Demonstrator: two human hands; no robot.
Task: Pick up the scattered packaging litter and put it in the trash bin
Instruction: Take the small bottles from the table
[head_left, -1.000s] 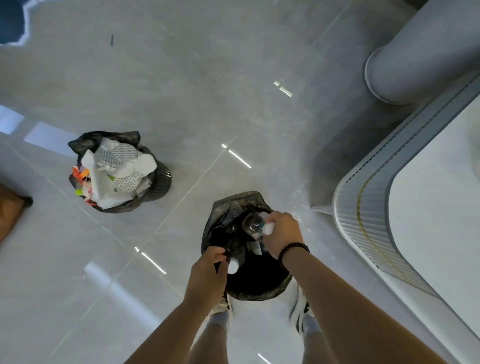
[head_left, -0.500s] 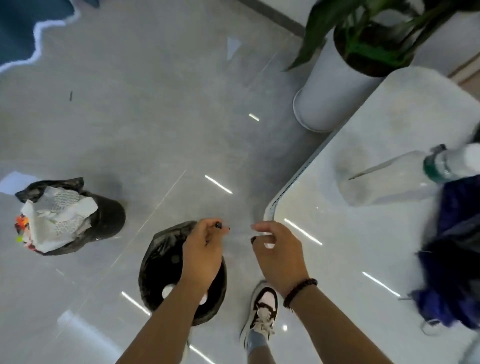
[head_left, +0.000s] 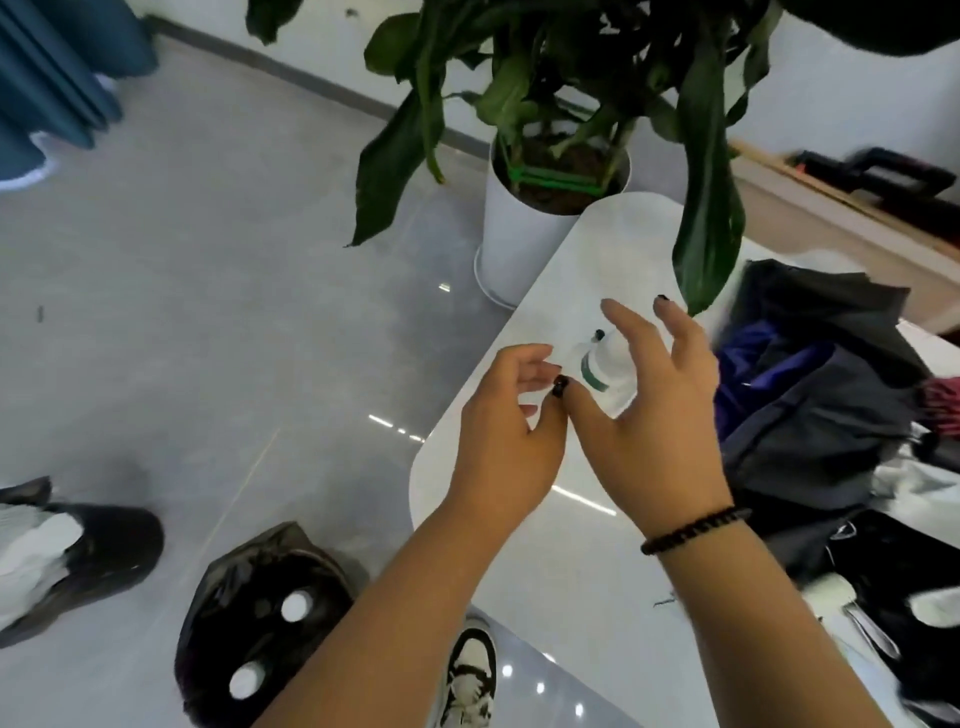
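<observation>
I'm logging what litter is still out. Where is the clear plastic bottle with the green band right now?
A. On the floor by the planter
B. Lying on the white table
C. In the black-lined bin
B: the bottle lies on the white table, just beyond the open right hand.

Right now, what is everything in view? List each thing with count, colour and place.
Clear plastic bottle with green label: one, lying on the table, beyond the hands.
Black-lined trash bin: one, on the floor at lower left, two white bottle caps showing inside.
Second black-lined bin with white paper: one, far left edge.
White rounded table: one, centre right.
Green potted plant in white pot: one, behind the table.
Dark bags and clothing: a pile, on the table at right.
Blue curtain: top left.
Left hand: fingers loosely curled, holding nothing.
Right hand: open, over the bottle; black bead bracelet.
</observation>
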